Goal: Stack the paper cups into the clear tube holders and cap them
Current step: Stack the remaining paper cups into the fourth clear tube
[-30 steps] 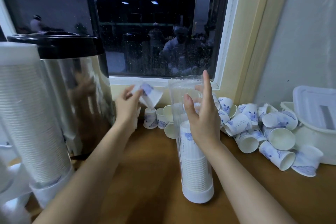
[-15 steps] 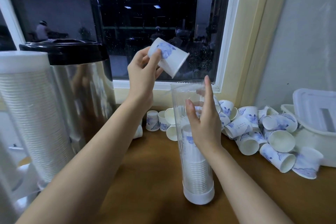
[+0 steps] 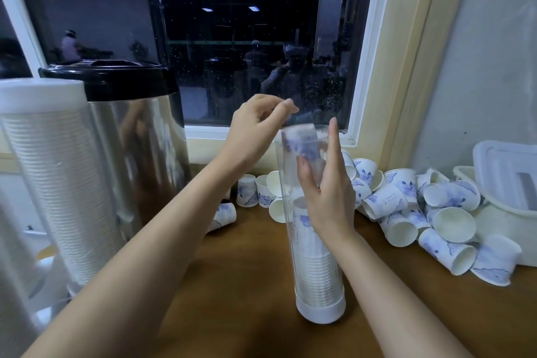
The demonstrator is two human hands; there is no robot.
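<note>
The clear tube holder [image 3: 286, 183] stands upright on the brown wooden counter [image 3: 247, 285], seated in a white base cap [image 3: 320, 311]. A nested stack of paper cups [image 3: 315, 264], white with blue print, fills roughly its lower half. At the open mouth sits one more paper cup [image 3: 299, 141], bottom up and blurred.

The left hand [image 3: 255, 128] hangs just above the tube's mouth with its wrist bent and its fingers loosely curled, fingertips pointing towards the cup; a gap shows between them and the cup, and they grasp nothing. The right hand [image 3: 328, 206] holds the tube at mid-height: its thumb [image 3: 303, 166] lies on the near side, the other fingers wrap the far right side, and the forefinger stretches up along the wall almost to the rim.

A heap of loose paper cups [image 3: 404, 203] lies tumbled behind and to the right of the tube, against the wall below the window [image 3: 232, 38]. Just beside them is a white plastic tub [image 3: 499, 218] with a lid [image 3: 505, 171] leaning on it. On the left stand a steel urn [image 3: 139, 136] with a black lid [image 3: 110, 78] and a full capped tube [image 3: 55, 177].
</note>
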